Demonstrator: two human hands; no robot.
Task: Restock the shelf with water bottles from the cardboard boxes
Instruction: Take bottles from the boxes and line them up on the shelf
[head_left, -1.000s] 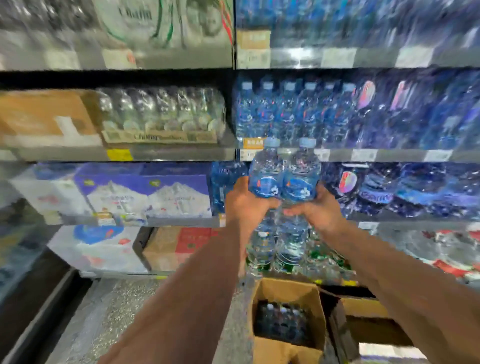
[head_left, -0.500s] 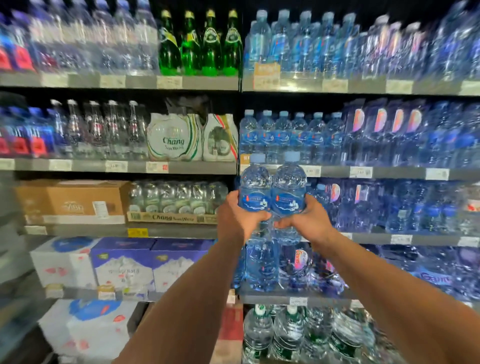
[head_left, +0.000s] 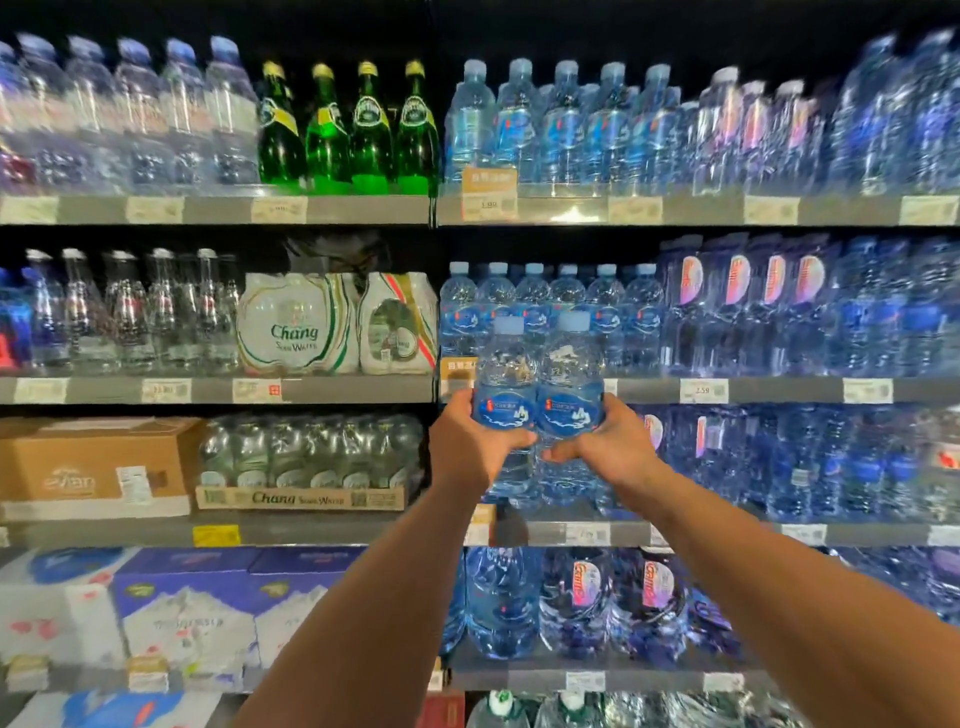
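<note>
Right now the shelf (head_left: 779, 391) carries a row (head_left: 605, 312) of same-label water. Just in front of that row and a little below it, two bottles (head_left: 569, 379) stand upright, touching side by side. The left hand (head_left: 467, 447) grips one and the right hand (head_left: 613, 441) the other, fingers (head_left: 566, 453) clamped round the labelled waists. Full and capped, they are probably heavy. The thin plastic likely dents, so the stiffer waist looks the safest hold.
</note>
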